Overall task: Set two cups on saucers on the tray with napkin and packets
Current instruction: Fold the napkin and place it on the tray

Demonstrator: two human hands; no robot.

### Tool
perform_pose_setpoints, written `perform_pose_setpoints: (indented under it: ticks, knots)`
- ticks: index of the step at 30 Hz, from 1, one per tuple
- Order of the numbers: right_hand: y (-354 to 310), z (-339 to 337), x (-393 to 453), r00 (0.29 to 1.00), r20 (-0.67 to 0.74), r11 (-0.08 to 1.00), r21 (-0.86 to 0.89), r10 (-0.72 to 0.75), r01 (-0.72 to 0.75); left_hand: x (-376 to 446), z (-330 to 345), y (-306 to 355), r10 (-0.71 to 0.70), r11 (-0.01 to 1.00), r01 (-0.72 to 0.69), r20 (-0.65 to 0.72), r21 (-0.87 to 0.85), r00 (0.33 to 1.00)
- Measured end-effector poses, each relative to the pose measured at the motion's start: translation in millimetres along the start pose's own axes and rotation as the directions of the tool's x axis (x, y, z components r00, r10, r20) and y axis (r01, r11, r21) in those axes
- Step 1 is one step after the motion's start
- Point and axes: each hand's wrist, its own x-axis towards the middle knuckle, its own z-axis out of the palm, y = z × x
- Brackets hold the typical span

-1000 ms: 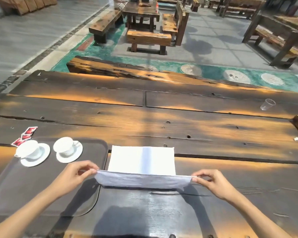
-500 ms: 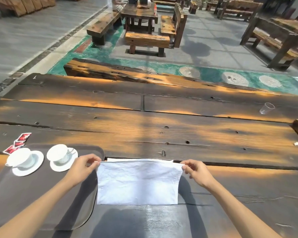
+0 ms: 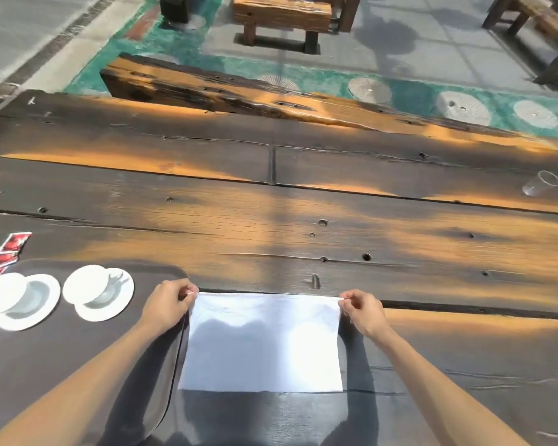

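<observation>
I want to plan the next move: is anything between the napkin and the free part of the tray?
Nothing visible. The napkin lies beside the tray; the cups on saucers stand at the far end.

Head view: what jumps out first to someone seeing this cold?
The white napkin lies bright against the dark wooden table at near centre, its far corners pinched by the left hand and right hand. On the dark tray to the left stand two white cups on saucers, with red packets on the table just beyond. A clear plastic cup sits alone at far right.
</observation>
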Motion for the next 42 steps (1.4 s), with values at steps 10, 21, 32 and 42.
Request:
perform_pose_setpoints:
  ticks: [10,21,32,42]
  knots:
    - [20,23,28,0.998,-0.017,0.997,-0.045,0.054,-0.055,18,33,-10,0.087,0.956,-0.052,-0.110,0.288,0.990]
    - [23,27,24,0.997,0.076,0.991,0.128,0.018,-0.027,14,80,46,0.357,0.882,-0.337,0.002,0.330,0.934]
    - [-3,11,-1,0.982,0.180,0.874,0.484,-0.056,-0.039,11,157,207,0.477,0.849,-0.528,0.443,-0.010,0.759]
    - [25,24,-44,0.964,0.265,0.894,0.429,0.008,-0.125,24,121,232,0.534,0.777,-0.630,0.528,0.002,0.660]
